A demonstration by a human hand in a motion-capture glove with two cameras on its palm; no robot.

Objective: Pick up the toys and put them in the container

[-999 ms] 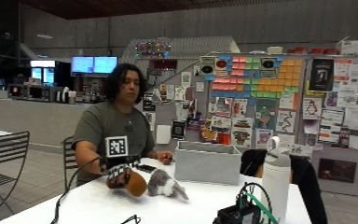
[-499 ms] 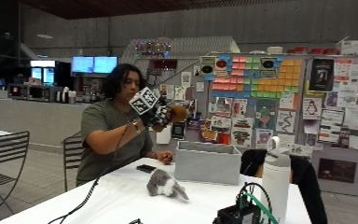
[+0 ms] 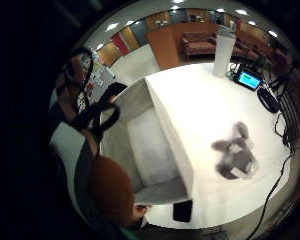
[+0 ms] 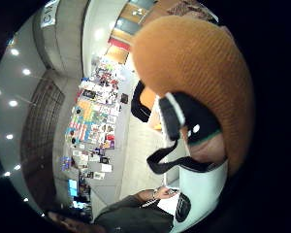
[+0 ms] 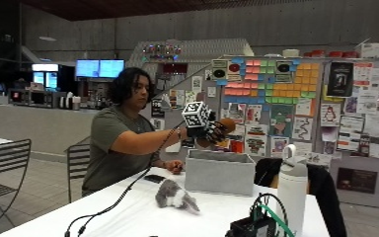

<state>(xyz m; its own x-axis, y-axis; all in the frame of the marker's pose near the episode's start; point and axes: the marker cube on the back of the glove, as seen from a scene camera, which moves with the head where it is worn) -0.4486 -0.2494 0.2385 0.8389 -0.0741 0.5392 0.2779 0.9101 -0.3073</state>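
Your gloved right hand [image 5: 209,132] grips the brown plush toy [image 5: 225,125] in the air, directly above the open grey container [image 5: 219,172], whose mouth lies straight below your palm; the grey plush toy [image 5: 174,195] waits on the tabletop [image 5: 137,217] just beside the container

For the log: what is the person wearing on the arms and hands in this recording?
The right hand wears a black glove with black straps; the palm views show strap loops and a white plastic piece at its edge. The other hand is bare. Both arms come out of a short-sleeved grey-green T-shirt, bare below the sleeves.
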